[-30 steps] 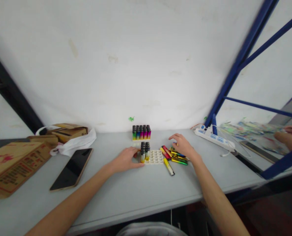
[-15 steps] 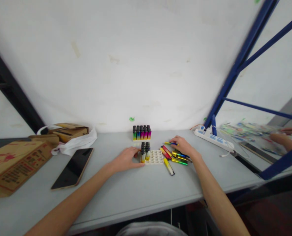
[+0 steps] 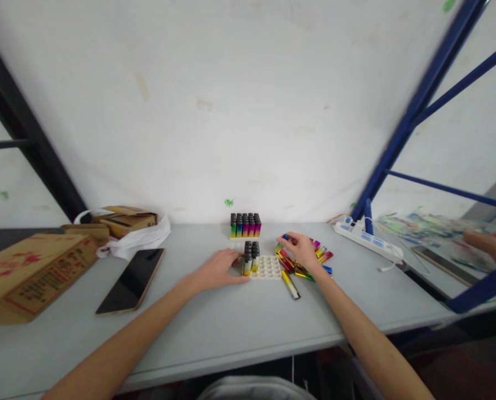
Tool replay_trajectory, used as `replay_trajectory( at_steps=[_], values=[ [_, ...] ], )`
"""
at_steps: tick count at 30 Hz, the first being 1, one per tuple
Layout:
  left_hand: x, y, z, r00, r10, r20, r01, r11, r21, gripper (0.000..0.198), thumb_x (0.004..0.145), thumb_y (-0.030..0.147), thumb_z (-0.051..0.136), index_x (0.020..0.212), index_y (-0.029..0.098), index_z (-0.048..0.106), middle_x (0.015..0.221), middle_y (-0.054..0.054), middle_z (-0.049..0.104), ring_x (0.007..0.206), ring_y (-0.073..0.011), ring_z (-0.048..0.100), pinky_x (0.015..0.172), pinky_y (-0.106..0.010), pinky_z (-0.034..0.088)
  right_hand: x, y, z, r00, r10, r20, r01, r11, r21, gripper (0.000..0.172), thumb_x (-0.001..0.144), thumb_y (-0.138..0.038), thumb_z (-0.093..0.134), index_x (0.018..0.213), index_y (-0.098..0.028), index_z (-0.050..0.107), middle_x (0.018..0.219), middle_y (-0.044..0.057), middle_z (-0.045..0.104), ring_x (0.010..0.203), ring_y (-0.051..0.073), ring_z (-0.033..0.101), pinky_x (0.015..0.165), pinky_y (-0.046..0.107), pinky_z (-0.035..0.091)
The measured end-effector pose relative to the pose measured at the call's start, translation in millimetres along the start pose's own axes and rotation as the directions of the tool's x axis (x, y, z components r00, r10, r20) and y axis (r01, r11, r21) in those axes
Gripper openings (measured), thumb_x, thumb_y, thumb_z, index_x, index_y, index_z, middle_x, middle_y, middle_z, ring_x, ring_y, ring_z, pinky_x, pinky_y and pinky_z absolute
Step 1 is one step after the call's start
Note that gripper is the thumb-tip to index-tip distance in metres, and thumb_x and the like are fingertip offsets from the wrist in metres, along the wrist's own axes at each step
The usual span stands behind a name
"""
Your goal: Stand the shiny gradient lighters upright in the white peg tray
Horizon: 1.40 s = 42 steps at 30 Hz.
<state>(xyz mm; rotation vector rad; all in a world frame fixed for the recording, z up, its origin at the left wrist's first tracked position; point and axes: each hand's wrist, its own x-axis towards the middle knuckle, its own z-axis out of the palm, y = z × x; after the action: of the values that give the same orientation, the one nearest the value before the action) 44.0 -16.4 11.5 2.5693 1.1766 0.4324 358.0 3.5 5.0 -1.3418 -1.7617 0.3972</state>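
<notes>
A white tray with rows of round holes (image 3: 269,268) lies on the table, with several black-topped lighters (image 3: 251,259) standing upright in its left end. My left hand (image 3: 219,270) is around that end, fingers behind and thumb at the front corner, steadying it. My right hand (image 3: 301,251) pinches a blue lighter (image 3: 286,237) above the pile, mostly covered by the fingers. Beneath and around that hand lie several loose shiny lighters (image 3: 285,260) in red, gold, green and blue. One yellow and white lighter (image 3: 290,285) rests apart, by the tray's front right corner.
Behind the tray, a block of upright multicoloured lighters (image 3: 245,226) stands near the wall. A phone (image 3: 131,281), a cardboard box (image 3: 39,272) and a white bag (image 3: 142,239) are on the left. On the right are a power strip (image 3: 368,240), a blue frame (image 3: 392,141) and another person's hand (image 3: 485,241).
My right hand has lifted a lighter from the pile and moved left towards the tray. More of the loose lighters show now. My left hand stays at the tray's left end.
</notes>
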Motion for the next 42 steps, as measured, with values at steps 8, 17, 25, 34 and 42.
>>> replay_trajectory(
  at_steps=[8,17,25,34,42],
  values=[
    [-0.5,-1.8,2.1,1.000,0.006,-0.013,-0.006,1.000,-0.009,0.055,0.083,0.070,0.073,0.104,0.019,0.071,0.101,-0.009,0.073,0.093,-0.0300,0.068,0.085,-0.037,0.050,-4.4,-21.7,4.3,0.997,-0.063,0.049,0.046,0.958,0.282,0.052,0.102,-0.068,0.050,0.081,-0.022,0.059,0.078,0.002,0.064,0.078,0.018,0.060,0.077,0.031,0.049],
    [-0.4,-1.8,0.6,1.000,0.017,-0.016,-0.017,1.000,0.008,0.052,0.083,0.069,0.073,0.102,0.020,0.070,0.097,-0.007,0.072,0.089,-0.0285,0.067,0.083,-0.036,0.050,-13.6,-38.3,21.4,0.943,0.163,0.291,-0.318,0.700,0.639,0.066,0.089,-0.087,0.053,0.072,-0.024,0.048,0.056,-0.010,0.026,0.046,0.008,0.019,0.043,0.023,0.016],
    [-1.0,-0.4,-0.6,1.000,-0.004,0.002,0.004,1.000,0.001,0.051,0.083,0.067,0.074,0.103,0.019,0.070,0.098,-0.007,0.071,0.090,-0.0286,0.067,0.084,-0.037,0.048,-18.3,-51.2,34.7,0.920,0.318,0.228,-0.391,0.754,0.527,0.051,0.099,-0.052,0.038,0.056,-0.026,0.034,0.046,-0.006,0.024,0.040,0.010,0.019,0.042,0.027,0.015],
    [-0.4,0.2,-0.9,1.000,0.003,0.000,-0.003,1.000,-0.001,0.052,0.083,0.067,0.074,0.103,0.019,0.070,0.097,-0.007,0.072,0.090,-0.0277,0.067,0.083,-0.035,0.048,-17.6,-55.3,34.2,0.921,0.307,0.239,-0.389,0.752,0.532,0.051,0.097,-0.058,0.037,0.058,-0.026,0.036,0.046,-0.007,0.026,0.043,0.010,0.017,0.043,0.027,0.016],
    [-0.5,0.2,-1.3,1.000,0.007,0.000,-0.007,1.000,0.004,0.052,0.083,0.067,0.074,0.104,0.020,0.070,0.097,-0.007,0.072,0.090,-0.0281,0.067,0.083,-0.036,0.049,-14.3,-51.7,32.8,0.934,0.276,0.229,-0.357,0.774,0.524,0.056,0.096,-0.072,0.041,0.068,-0.024,0.050,0.052,-0.007,0.026,0.045,0.012,0.022,0.044,0.027,0.017]
  ],
)
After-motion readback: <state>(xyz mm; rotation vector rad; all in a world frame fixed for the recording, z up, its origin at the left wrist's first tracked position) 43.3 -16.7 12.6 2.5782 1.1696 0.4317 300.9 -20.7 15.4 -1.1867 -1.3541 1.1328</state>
